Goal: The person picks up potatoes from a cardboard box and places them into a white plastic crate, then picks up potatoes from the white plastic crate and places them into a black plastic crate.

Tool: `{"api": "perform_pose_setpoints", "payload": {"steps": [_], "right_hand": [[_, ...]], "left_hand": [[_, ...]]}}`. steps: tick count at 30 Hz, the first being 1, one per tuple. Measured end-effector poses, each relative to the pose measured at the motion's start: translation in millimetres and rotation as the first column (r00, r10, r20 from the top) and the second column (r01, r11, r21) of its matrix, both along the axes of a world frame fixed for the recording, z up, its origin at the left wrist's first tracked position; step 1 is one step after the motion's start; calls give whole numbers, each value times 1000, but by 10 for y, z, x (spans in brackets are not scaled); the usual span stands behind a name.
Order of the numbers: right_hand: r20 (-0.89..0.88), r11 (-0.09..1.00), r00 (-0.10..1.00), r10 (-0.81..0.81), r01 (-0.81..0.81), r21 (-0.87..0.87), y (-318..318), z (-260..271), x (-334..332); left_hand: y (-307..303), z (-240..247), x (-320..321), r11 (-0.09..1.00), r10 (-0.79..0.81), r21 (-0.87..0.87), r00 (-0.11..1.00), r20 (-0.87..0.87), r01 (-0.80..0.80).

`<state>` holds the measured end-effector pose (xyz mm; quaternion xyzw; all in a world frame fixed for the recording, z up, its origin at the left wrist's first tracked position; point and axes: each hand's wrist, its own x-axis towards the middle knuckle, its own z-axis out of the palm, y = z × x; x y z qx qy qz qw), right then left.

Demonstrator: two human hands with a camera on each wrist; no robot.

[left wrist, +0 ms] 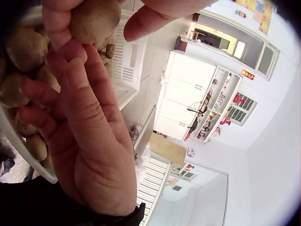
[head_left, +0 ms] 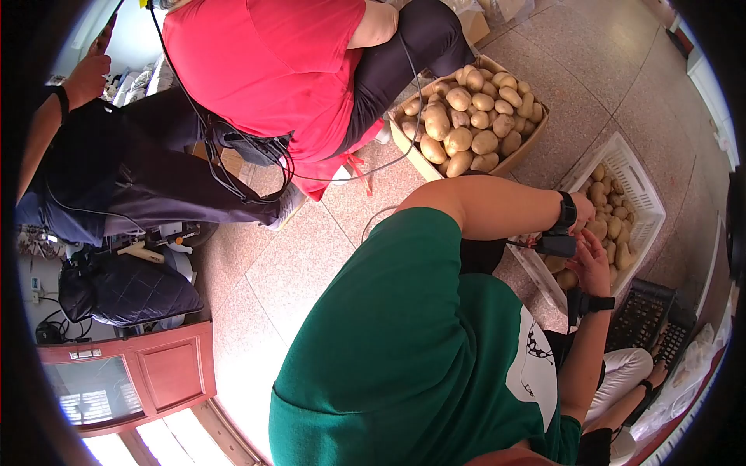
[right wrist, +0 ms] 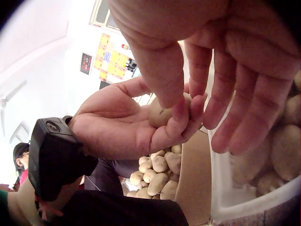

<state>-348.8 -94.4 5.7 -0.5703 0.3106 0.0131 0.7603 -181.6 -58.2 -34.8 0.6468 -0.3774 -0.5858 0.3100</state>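
My left hand [head_left: 581, 211] holds a light-brown potato [left wrist: 96, 21] above a white plastic crate [head_left: 653, 194]. In the right wrist view its fingers curl round the potato from below. My right hand [head_left: 594, 268] is close against it, thumb [right wrist: 167, 92] laid over the potato and its other fingers extended and slightly spread. Part of the potato is hidden behind the fingers. Many potatoes [head_left: 618, 225] lie in the crate under both hands, and each wrist wears a black camera on a strap.
A cardboard box [right wrist: 195, 174] heaped with potatoes stands left of the crate, beside a person in red [head_left: 256, 70]. A black crate [head_left: 641, 311] is to the right, near another person's hand [head_left: 659, 374]. Black cables [head_left: 241, 171] hang at the red-shirted person's back.
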Motion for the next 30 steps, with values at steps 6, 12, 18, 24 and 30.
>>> {"api": "perform_pose_setpoints", "payload": {"steps": [6,12,18,24,30], "right_hand": [[-6,1000,1000,-3,3,-4,4,-8,2],[-3,1000,1000,-5,5,0,-5,-42,-6],[36,1000,999,-2,1,30,-74,-112,-60],[-14,999,1000,3,-3,40,-3,17,-15],[26,998,1000,8,-9,57,-49,-35,-50]], "left_hand": [[-150,-431,-14,965,263,79,900,-348,-251],[-232,-696,5,940,334,101,814,-476,-327],[108,129,-19,817,575,332,630,-522,-471],[200,336,10,683,717,436,426,-552,-586],[197,435,113,632,762,441,405,-506,-638]]}}
